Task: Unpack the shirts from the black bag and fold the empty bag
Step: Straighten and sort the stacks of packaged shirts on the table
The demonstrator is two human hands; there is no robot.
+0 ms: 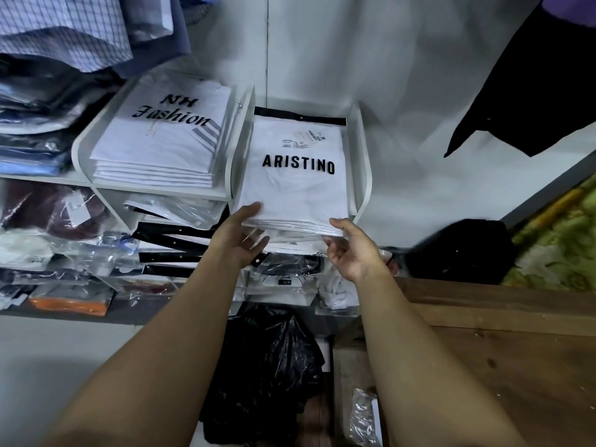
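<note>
Head view: left hand [240, 232] and right hand [351, 250] clamped on front edge of ARISTINO shirt stack [296, 188] in white shelf bin [362, 162]. Push stack level, square to bin walls. Black bag [267, 366] below bin, crumpled, unfolded.

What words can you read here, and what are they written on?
"ARISTINO": on the top packaged shirt of the right stack, held at its near edge by both hands.
"NH Fashion": on the top packaged shirt of the left stack.
The small label above "ARISTINO": too small to read.
</note>
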